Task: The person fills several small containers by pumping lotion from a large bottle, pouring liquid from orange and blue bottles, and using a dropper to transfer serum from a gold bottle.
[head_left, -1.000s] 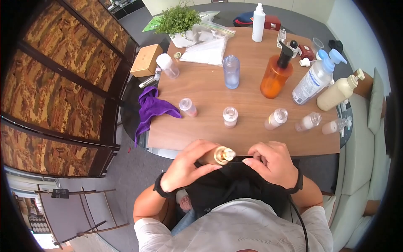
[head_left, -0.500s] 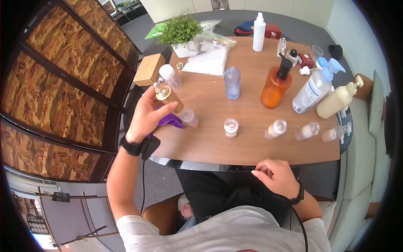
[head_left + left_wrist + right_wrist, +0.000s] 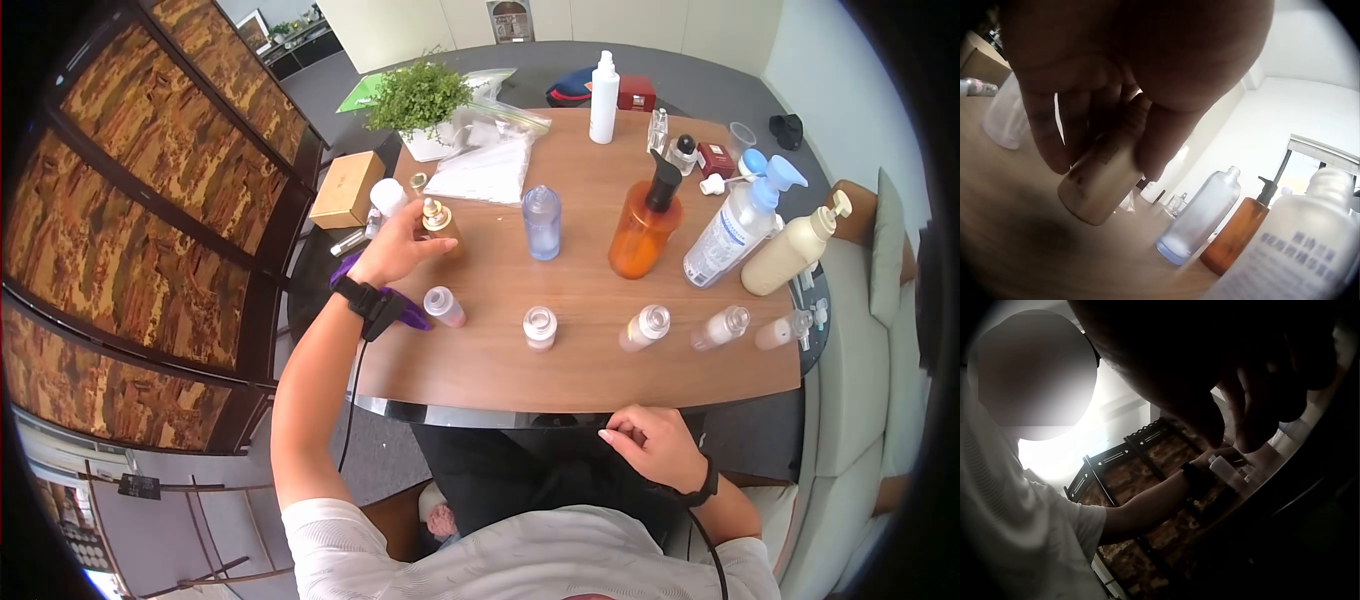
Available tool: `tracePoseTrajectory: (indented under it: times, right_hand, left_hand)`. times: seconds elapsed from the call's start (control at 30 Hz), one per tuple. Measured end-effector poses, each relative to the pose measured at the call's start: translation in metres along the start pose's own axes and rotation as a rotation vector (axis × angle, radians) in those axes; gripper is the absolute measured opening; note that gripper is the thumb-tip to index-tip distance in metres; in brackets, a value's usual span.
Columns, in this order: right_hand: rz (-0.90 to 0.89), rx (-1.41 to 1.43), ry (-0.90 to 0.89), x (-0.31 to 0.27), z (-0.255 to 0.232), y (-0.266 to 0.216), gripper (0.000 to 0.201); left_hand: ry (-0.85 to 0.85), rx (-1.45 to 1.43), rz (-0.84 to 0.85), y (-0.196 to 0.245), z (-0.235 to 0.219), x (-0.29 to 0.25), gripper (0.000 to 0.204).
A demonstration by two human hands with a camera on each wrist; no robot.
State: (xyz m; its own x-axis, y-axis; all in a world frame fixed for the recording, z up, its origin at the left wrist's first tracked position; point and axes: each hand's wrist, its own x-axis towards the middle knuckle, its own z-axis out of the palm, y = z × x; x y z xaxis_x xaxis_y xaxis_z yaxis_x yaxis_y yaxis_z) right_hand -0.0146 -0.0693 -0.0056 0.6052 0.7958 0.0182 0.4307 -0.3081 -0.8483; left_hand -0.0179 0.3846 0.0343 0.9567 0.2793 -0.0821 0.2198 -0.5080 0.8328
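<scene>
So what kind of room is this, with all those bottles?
It looks like a living room or lounge, though I can't be sure. There's a pale sofa on the right, patterned panels on the left, and a potted plant on the wooden table.

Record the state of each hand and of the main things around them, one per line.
Left hand: gripping
Gold cylindrical bottle: held in left hand
Right hand: loosely curled, nothing visibly held
Translucent blue plastic bottle: upright, uncapped
Amber plastic bottle: upright, black pump fitted
Cream plastic bottle: upright, cream pump fitted
Slim white plastic bottle: upright
Light-brown rectangular box: closed
Purple fabric cloth: crumpled, partly hidden
</scene>
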Motion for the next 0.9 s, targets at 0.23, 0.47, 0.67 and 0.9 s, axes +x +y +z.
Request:
tracePoseTrajectory:
  times: [0.23,0.47,0.67,0.9]
  right_hand:
    - [-0.004,-0.008,0.014,-0.004,0.002,0.004,0.019]
    - [-0.009,-0.002,-0.025,-0.007,0.004,0.005,0.019]
    - [-0.002,0.022,-0.014,-0.012,0.001,0.009,0.018]
    - [-0.012,0.037,-0.024,-0.014,0.001,0.012,0.018]
  left_hand:
    - [-0.047,0.012,-0.004,-0.008,0.006,0.009,0.057]
    - [-0.056,-0.026,0.059,-0.017,0.011,0.008,0.052]
    - [0.009,0.136,-0.014,-0.019,-0.019,-0.039,0.064]
    - [-0.071,-0.024,0.082,-0.001,0.017,-0.108,0.067]
